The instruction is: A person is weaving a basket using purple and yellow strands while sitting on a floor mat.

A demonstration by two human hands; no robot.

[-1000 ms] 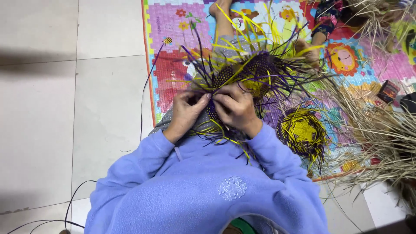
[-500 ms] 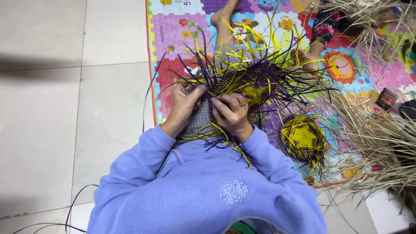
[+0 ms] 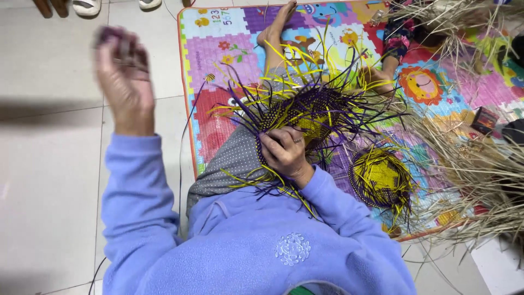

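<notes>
Half-woven purple-and-yellow basket [image 3: 311, 112], on lap over play mat [image 3: 229, 49]: probably light, springy, loose strips easily kinked; right hand [image 3: 284, 153] fingers clamped on woven rim, best hold; left hand [image 3: 123, 76] raised clear, blurred, fingers seemingly pinching a thin strand.

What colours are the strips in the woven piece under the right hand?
Purple and yellow strips make up the woven piece, held by the right hand; head view shows it.
</notes>
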